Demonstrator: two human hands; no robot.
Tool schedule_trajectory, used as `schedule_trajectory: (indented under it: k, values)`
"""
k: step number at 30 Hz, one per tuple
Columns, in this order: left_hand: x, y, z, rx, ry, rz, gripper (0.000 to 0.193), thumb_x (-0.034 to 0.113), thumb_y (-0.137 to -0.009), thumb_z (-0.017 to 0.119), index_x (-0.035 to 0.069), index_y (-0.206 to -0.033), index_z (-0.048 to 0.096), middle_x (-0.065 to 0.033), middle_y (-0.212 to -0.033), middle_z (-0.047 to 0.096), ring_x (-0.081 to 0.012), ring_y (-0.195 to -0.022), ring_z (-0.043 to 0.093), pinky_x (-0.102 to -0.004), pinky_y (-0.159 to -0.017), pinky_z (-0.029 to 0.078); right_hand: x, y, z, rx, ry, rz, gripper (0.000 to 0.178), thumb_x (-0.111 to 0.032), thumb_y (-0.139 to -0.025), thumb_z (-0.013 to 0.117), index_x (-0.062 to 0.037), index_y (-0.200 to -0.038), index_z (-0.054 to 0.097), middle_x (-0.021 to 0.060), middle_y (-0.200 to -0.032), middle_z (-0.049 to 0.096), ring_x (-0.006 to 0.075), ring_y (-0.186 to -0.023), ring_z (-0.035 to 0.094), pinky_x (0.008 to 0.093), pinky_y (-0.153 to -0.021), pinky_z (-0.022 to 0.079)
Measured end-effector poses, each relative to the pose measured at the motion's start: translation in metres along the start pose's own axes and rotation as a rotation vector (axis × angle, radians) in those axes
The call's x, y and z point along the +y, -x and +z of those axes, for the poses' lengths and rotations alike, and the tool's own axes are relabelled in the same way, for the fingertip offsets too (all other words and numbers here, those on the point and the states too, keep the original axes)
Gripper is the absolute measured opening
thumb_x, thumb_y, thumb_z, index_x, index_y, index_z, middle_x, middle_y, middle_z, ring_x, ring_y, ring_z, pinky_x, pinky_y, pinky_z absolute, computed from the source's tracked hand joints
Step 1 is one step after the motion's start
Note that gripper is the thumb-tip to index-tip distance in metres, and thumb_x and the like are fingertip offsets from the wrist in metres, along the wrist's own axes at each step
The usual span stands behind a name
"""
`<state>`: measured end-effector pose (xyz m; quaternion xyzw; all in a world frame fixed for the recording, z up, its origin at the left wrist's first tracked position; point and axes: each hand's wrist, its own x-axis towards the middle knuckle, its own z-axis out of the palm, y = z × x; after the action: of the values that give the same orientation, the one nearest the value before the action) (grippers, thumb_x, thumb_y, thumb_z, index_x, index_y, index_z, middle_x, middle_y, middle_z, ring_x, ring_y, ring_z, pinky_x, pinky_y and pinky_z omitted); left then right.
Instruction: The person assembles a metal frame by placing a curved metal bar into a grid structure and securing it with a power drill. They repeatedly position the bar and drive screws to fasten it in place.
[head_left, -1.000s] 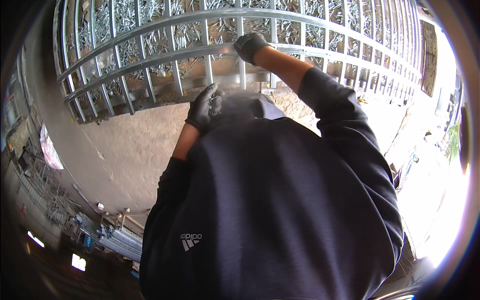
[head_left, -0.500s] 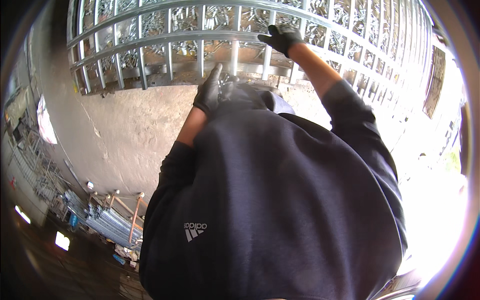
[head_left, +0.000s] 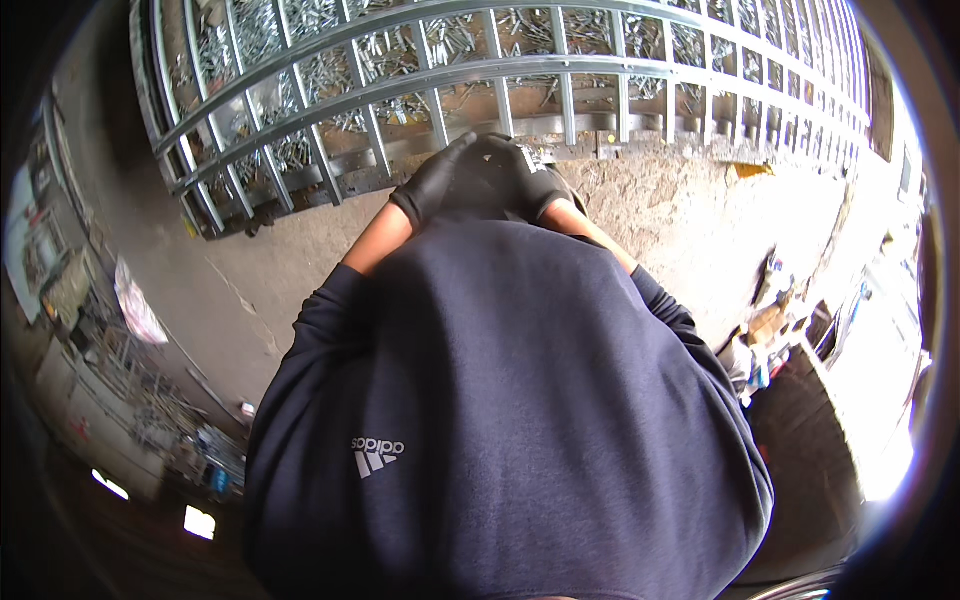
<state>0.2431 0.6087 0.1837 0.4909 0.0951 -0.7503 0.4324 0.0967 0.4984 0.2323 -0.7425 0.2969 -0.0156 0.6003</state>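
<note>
Brought back toward the body since the earlier frame, the black-gloved right hand (head_left: 533,186) is being held beside the black-gloved left hand (head_left: 430,183); whether either is pinching anything cannot be told. Small, bright silvery pieces (head_left: 534,158) are showing at the right glove and could be spilled by a loose grip. Beyond, scattered silvery metal pins (head_left: 455,38) are lying beneath a silver slatted metal frame (head_left: 564,65), where dropped pieces could be lost.

Gloved in black, the left hand (head_left: 430,185) and right hand (head_left: 536,186) sit near each other at the near edge of the slatted metal grille (head_left: 590,65), fingers toward it. Bare forearms (head_left: 378,238) slant inward; their grip is unclear.
</note>
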Motion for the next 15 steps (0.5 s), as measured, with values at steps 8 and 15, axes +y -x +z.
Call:
schedule_trajectory:
  k: [8,15]
  values:
    - [0.018,0.017,0.020,-0.239,0.145,-0.133,0.033,0.036,-0.108,0.052,0.011,-0.125,0.067,-0.0036,-0.108,0.075,-0.0150,-0.082,0.074,-0.0311,-0.071,0.062,0.038,0.018,0.011,0.226,-0.293,0.063,0.017,0.001,-0.088,0.065,-0.0025,-0.106,0.065,0.0119,-0.094,0.068,0.0208,-0.090,0.068,0.0334,-0.080,0.055]
    - [0.015,0.023,-0.017,-0.208,0.009,-0.030,0.041,0.044,-0.108,0.049,0.006,-0.108,0.065,0.0005,-0.070,0.057,-0.0083,-0.053,0.050,-0.0239,-0.048,0.042,0.091,-0.057,-0.058,0.007,-0.027,-0.071,0.014,-0.001,-0.092,0.062,-0.0047,-0.104,0.068,0.0105,-0.086,0.068,0.0195,-0.079,0.070,0.0310,-0.071,0.056]
